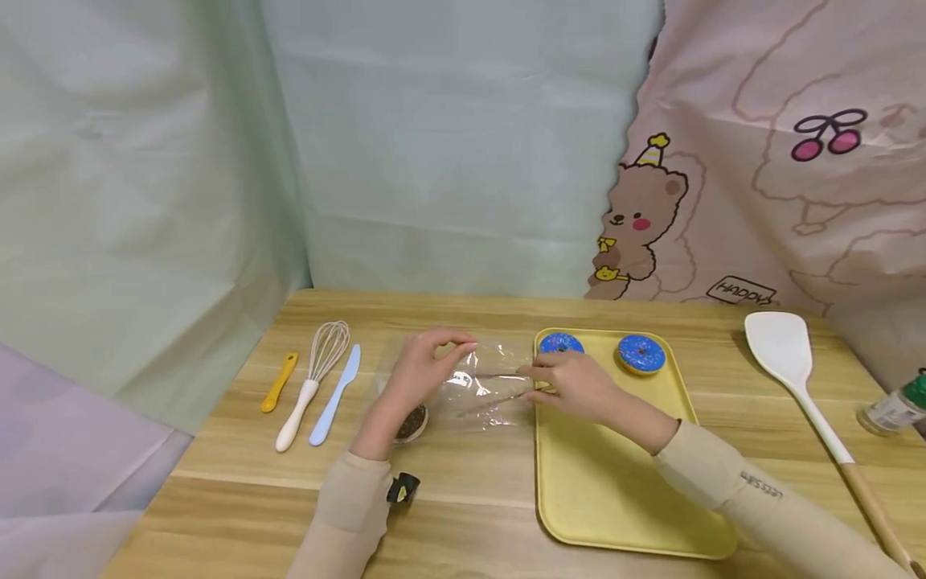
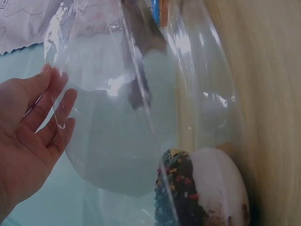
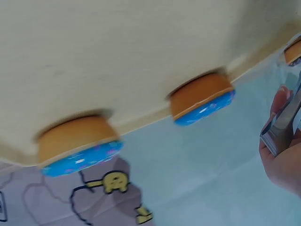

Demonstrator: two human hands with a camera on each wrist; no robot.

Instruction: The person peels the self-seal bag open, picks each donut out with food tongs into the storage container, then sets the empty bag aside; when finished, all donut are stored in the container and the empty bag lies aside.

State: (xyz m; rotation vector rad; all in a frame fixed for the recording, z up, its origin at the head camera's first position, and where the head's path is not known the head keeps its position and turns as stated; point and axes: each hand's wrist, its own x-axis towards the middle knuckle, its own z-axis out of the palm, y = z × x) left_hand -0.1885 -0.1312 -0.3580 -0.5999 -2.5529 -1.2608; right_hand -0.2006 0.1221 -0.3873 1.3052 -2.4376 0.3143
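Two hands at work, both on one clear plastic bag (image 1: pixel 481 384) lying on the wooden table (image 1: pixel 463 498) between them. I see the left hand (image 1: pixel 419 371) with thumb and fingertips pinching the bag's upper edge. The right hand (image 1: pixel 571 384) pinches the bag's right end; in the right wrist view its fingers curl around something flat and shiny I can't identify.

Doughnuts, three counted: one chocolate sprinkled doughnut (image 1: pixel 411 422) just below the left hand, apparently behind or under the film in the left wrist view; two blue-iced doughnuts, one (image 1: pixel 560 344) right above the right hand, one (image 1: pixel 641 354) further right. Both blue ones sit on the single yellow tray (image 1: pixel 615 498).

Left of the left hand, three utensils: yellow spoon (image 1: pixel 279 382), whisk (image 1: pixel 313 382), blue spreader (image 1: pixel 335 396). Right of the right hand: one white spatula (image 1: pixel 803 378), one green-capped bottle (image 1: pixel 897 406).
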